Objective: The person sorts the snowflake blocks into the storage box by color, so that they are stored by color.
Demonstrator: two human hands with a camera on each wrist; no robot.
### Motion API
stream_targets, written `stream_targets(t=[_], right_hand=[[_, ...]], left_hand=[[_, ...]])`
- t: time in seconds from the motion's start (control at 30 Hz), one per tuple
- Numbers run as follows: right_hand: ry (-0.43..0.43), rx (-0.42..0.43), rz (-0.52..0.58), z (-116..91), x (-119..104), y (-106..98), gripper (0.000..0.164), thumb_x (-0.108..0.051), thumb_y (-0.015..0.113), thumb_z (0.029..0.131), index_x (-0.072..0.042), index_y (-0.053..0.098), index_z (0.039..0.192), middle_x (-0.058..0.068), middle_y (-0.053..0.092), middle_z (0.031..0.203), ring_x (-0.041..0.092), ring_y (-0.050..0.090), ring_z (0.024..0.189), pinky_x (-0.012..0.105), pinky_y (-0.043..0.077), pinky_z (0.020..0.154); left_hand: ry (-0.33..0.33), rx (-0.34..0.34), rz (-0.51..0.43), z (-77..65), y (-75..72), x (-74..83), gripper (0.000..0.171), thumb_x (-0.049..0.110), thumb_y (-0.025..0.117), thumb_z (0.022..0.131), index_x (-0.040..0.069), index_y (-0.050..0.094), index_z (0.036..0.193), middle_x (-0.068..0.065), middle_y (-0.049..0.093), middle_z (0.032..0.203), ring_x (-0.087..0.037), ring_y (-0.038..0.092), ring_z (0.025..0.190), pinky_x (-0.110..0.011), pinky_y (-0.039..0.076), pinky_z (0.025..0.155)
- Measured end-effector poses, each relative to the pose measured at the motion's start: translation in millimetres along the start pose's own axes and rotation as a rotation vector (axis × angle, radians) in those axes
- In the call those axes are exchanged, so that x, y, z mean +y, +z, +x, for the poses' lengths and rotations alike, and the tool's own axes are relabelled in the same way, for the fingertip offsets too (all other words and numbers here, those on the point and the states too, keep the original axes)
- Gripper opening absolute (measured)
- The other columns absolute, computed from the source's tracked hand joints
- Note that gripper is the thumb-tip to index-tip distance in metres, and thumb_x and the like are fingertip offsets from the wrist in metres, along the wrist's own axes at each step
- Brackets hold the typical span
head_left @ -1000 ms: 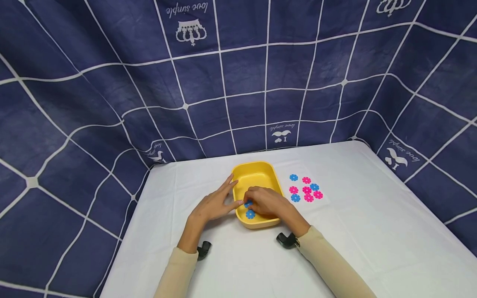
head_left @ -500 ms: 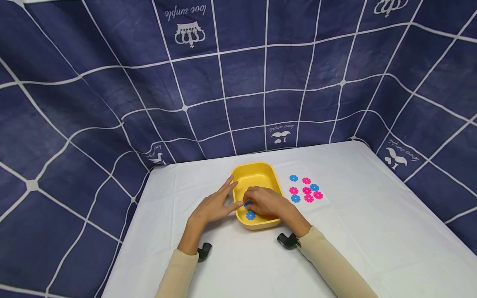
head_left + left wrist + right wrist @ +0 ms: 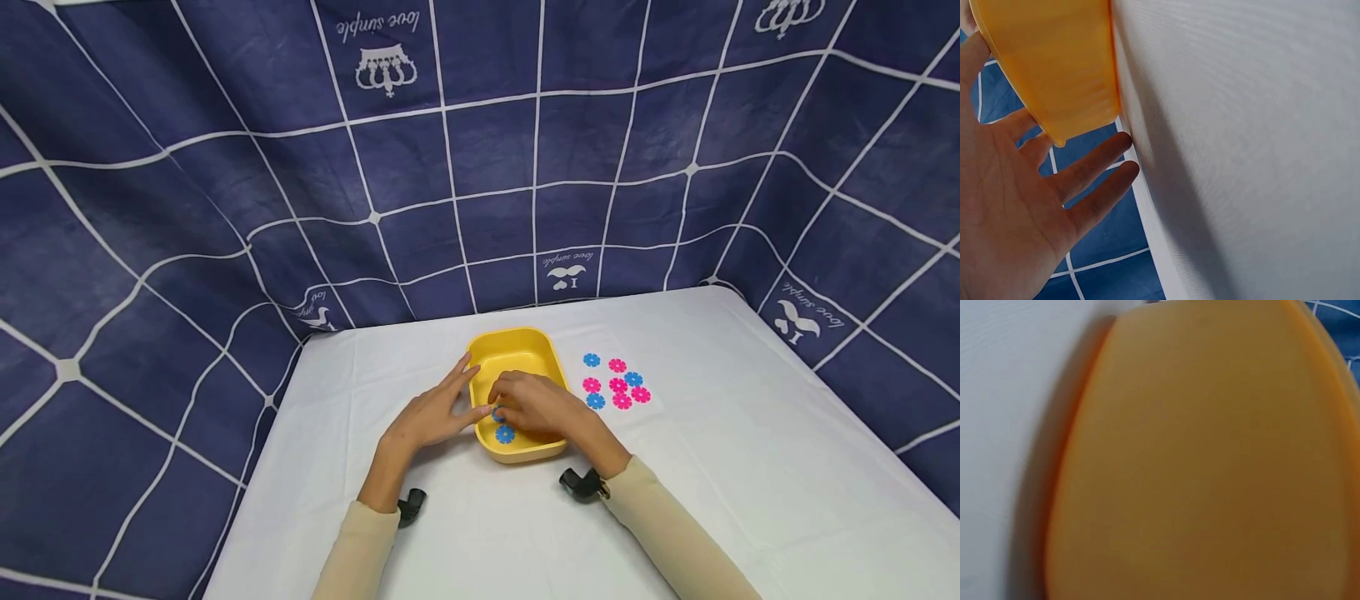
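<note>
A yellow plastic tray stands on the white table. My left hand rests at its left side with fingers spread; in the left wrist view the left hand has its fingers extended beside the tray's outer wall. Inside the tray, my right hand has curled fingers and pinches a blue interlocking disc, mostly covered by the hand. Another blue disc lies on the tray floor just nearer. The right wrist view has only the tray wall; that hand is out of it.
To the tray's right, several pink discs and blue discs lie loose on the white tablecloth. A dark blue curtain with white lines hangs behind and at both sides. Black wrist cameras sit under both wrists.
Both hands keep almost the same place. The right fingers shift slightly over the blue disc, so a little less of it shows.
</note>
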State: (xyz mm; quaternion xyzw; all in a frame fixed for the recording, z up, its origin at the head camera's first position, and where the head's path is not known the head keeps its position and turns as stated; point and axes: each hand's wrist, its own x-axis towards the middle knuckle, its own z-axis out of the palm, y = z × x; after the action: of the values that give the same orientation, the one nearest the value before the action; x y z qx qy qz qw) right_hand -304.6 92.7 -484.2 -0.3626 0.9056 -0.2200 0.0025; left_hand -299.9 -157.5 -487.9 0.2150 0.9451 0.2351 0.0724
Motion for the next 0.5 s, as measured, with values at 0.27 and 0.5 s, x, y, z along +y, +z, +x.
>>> stream_targets(t=[0.27, 0.5], right_hand=[[0.052, 0.032, 0.003, -4, -6, -14, 0.024, -0.025, 0.077, 0.101, -0.019, 0.076, 0.124, -0.005, 0.072, 0.126, 0.015, 0.066, 0.12, 0.038, 0.053, 0.112], [0.056, 0.063, -0.006, -5, -10, -25, 0.027, -0.028, 0.079, 0.101, -0.02, 0.076, 0.126, -0.005, 0.071, 0.128, 0.016, 0.065, 0.123, 0.038, 0.054, 0.111]], left_hand=[[-0.005, 0.001, -0.003, 0.2, 0.2, 0.9, 0.093, 0.083, 0.053, 0.096, 0.035, 0.029, 0.172, 0.023, 0.003, 0.179, -0.034, 0.051, 0.15, -0.063, 0.046, 0.115], [-0.001, 0.004, 0.0, 0.2, 0.2, 0.3, 0.093, 0.083, 0.052, 0.096, 0.035, 0.029, 0.172, 0.022, 0.003, 0.179, -0.034, 0.053, 0.148, -0.062, 0.047, 0.114]])
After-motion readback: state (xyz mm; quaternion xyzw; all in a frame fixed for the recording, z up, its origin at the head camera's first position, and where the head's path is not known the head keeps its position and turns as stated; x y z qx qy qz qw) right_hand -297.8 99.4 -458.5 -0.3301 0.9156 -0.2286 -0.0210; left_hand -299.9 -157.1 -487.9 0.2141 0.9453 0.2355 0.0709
